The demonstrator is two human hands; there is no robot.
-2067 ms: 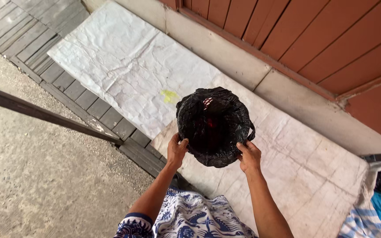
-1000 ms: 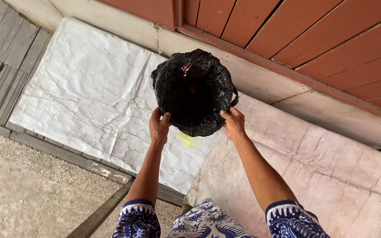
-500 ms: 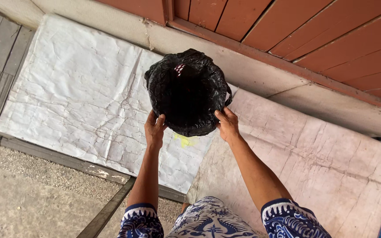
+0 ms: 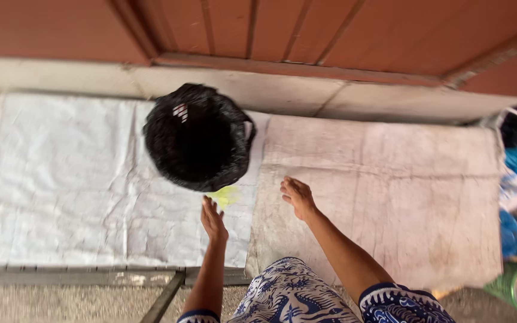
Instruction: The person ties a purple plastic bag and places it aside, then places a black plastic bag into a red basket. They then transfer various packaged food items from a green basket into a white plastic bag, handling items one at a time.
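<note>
Oddly, blurred black basket (image 4: 198,139) hides yellow scrap (image 4: 225,196).

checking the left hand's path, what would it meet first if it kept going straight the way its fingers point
Likely the black mesh basket: the left hand, open, points up the frame at its lower edge, with a yellow patch on the white sheet between. Depth is unclear, so it might pass beneath.

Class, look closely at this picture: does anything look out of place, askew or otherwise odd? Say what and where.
The black basket looks odd: it sits tilted over the white sheet with neither hand on it. The left hand and right hand are open just below it. A small yellow patch marks the sheet beneath.
</note>
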